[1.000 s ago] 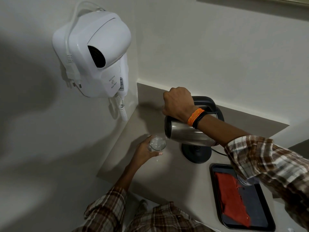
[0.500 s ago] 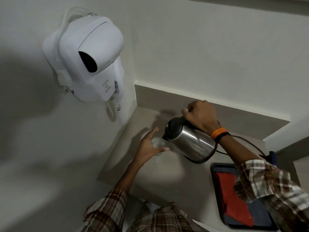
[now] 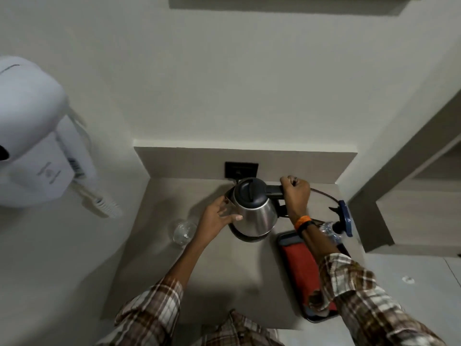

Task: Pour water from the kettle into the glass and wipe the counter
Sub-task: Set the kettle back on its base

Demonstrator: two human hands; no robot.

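Observation:
The steel kettle (image 3: 254, 213) with a black lid stands upright on its base at the back of the beige counter (image 3: 224, 270). My right hand (image 3: 295, 193) is closed around its black handle. My left hand (image 3: 217, 217) rests with spread fingers against the kettle's left side, near the spout. The clear glass (image 3: 183, 232) stands alone on the counter to the left, apart from both hands. A red cloth (image 3: 299, 265) lies in a dark tray (image 3: 284, 239) at the right.
A white wall-mounted hair dryer (image 3: 32, 146) with a coiled cord hangs on the left wall. A black socket (image 3: 240, 169) sits behind the kettle, its cable running right. A plastic bottle with a blue cap (image 3: 343, 221) stands behind the tray.
The kettle went from tilted over the glass to upright on its base. My left hand let go of the glass and moved to the kettle's side. The view swung right.

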